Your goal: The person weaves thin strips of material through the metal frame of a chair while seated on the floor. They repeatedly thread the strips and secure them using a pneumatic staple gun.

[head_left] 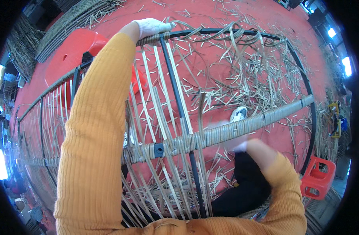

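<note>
My left arm reaches to the far side of a black metal frame (173, 72) strung with pale woven strips (148, 88). There my gloved left hand (152, 27) is closed at the strip-wrapped far rail (150, 39), its fingertips partly hidden from this angle. Beside it, a loose coil of cane strip (214, 36) winds along the bare part of that rail. Low on the right, my right hand (237, 145) is smeared by motion, close to the wrapped crossbar (230, 128); its fingers cannot be made out. A short dark strip end (202, 105) sticks up from the crossbar.
Cut strip scraps (261, 90) litter the red floor (203, 11). A red stool (318, 178) stands at the right, and a larger red plastic seat (75, 53) at the far left. Bundled strips (69, 29) lie behind it. My shoe (238, 114) shows beyond the crossbar.
</note>
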### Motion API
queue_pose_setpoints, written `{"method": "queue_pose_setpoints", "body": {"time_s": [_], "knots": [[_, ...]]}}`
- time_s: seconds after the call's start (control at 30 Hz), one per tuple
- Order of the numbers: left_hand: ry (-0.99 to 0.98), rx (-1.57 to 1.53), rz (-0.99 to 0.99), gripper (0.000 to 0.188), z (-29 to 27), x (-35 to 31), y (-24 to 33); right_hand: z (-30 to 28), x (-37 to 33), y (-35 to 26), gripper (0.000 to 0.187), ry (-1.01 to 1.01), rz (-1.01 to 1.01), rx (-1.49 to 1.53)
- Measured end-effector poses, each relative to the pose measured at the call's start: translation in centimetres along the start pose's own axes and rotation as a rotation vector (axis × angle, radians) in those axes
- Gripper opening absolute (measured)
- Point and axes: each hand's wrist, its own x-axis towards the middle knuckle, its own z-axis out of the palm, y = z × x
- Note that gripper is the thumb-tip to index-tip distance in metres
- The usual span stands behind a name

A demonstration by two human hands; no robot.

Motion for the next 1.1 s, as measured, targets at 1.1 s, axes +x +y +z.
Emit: {"method": "queue_pose_setpoints", "body": {"time_s": [1.1], "knots": [[0.352, 0.286, -0.06, 0.038, 1.6, -0.9, 3.2, -11.5, 21.4, 2.0, 0.015, 1.159, -0.225, 1.29]]}}
